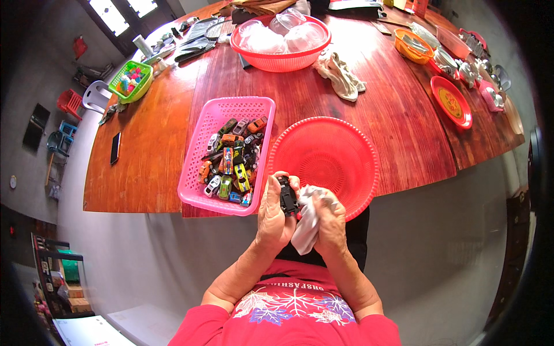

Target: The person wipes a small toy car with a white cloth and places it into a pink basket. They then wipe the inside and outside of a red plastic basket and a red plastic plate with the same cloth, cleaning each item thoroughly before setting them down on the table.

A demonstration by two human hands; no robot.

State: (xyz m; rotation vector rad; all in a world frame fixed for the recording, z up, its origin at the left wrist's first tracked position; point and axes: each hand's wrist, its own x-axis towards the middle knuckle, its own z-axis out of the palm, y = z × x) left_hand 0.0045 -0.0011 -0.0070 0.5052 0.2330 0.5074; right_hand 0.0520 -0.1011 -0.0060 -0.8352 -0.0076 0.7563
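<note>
My left hand (273,214) is closed around a toy car (287,196), whose black underside faces up. In my right hand (330,222) is a bunched white cloth (307,222), close against the car's side. Both hands are at the table's near edge, over the front rim of a round red plastic basket (365,138). To the left of that basket stands a pink rectangular basket (193,155) holding many small toy cars (228,161) in mixed colours. The car's top is hidden in my palm.
Farther back on the wooden table (398,115) are a red basket (242,46) of clear plastic pieces and a crumpled pale cloth (341,75). At left lie a phone (115,148) and a green basket (145,86); at right, a red-rimmed plate (451,102) and an orange basket (414,55).
</note>
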